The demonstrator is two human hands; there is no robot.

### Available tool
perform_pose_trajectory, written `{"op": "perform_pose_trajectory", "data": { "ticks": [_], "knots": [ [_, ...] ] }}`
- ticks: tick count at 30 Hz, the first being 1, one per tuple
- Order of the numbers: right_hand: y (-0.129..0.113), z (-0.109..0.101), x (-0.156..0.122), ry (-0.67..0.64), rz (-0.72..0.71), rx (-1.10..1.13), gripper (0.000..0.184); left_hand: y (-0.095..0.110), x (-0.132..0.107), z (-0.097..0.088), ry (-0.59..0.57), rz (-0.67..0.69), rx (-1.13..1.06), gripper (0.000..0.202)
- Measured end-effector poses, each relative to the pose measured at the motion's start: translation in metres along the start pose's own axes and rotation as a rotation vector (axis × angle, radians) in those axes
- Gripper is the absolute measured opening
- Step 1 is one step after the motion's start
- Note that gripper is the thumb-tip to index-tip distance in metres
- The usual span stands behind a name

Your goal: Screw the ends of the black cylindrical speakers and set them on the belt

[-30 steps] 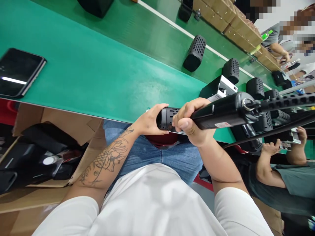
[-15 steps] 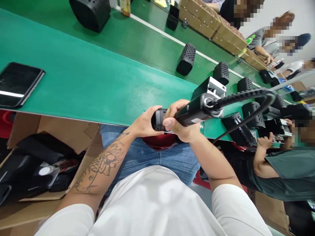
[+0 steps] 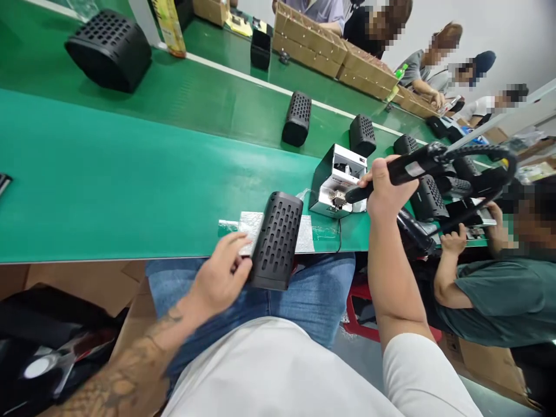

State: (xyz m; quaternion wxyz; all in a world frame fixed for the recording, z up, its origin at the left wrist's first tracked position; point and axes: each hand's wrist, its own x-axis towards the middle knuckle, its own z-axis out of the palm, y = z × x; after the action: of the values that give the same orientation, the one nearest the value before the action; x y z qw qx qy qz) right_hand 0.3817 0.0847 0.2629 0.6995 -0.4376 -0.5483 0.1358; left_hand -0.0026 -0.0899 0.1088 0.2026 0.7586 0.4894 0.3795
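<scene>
My right hand (image 3: pixel 386 185) grips a black electric screwdriver (image 3: pixel 412 165) with a coiled cable. Its tip reaches the front of a black-and-silver screw feeder (image 3: pixel 324 182); whether it touches a screw is too small to tell. A black perforated casing (image 3: pixel 278 240) lies at the bench's front edge, overhanging it, partly on a sheet of bubble wrap (image 3: pixel 306 231). Just left of the casing is my left hand (image 3: pixel 223 269), fingers loosely bent and apart, holding nothing. Its thumb is close to the casing's side; contact is unclear.
More perforated casings (image 3: pixel 297 119) stand along the green bench (image 3: pixel 152 174), a large one (image 3: pixel 108 49) at far left. A yellow bottle (image 3: pixel 169 26) stands behind. A co-worker (image 3: pixel 499 289) sits at right; an open carton of black items (image 3: pixel 56 347) is below left.
My right hand has moved right with the screwdriver, from the casing to the screw feeder. My left hand has let go of the casing, which now lies with its perforated side up. The view has shifted.
</scene>
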Motion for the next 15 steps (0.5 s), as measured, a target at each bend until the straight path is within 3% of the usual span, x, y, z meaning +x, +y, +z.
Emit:
{"op": "perform_pose_trajectory", "data": {
  "ticks": [2,4,8,11,13,15],
  "knots": [
    [0.023,-0.003,-0.003,-0.027,0.003,0.031,0.065,-0.011,0.051,-0.024,-0.044,0.095,0.049,0.072],
    [0.036,-0.005,-0.008,-0.056,0.013,0.064,0.062,-0.011,0.104,-0.036,-0.198,0.265,0.101,0.081],
    [0.034,-0.009,-0.017,-0.074,0.068,0.092,0.062,0.012,0.182,-0.026,-0.629,0.538,-0.041,0.075],
    [0.017,-0.012,-0.019,-0.090,0.105,0.131,0.058,0.025,0.203,-0.013,-0.740,0.580,-0.150,0.056],
    [-0.002,-0.016,-0.021,-0.080,0.092,0.194,0.049,0.029,0.200,-0.010,-0.714,0.596,-0.075,0.050],
    [-0.024,-0.025,-0.022,-0.036,0.000,0.271,0.041,0.033,0.186,-0.010,-0.643,0.586,0.141,0.052]
  ]
}}
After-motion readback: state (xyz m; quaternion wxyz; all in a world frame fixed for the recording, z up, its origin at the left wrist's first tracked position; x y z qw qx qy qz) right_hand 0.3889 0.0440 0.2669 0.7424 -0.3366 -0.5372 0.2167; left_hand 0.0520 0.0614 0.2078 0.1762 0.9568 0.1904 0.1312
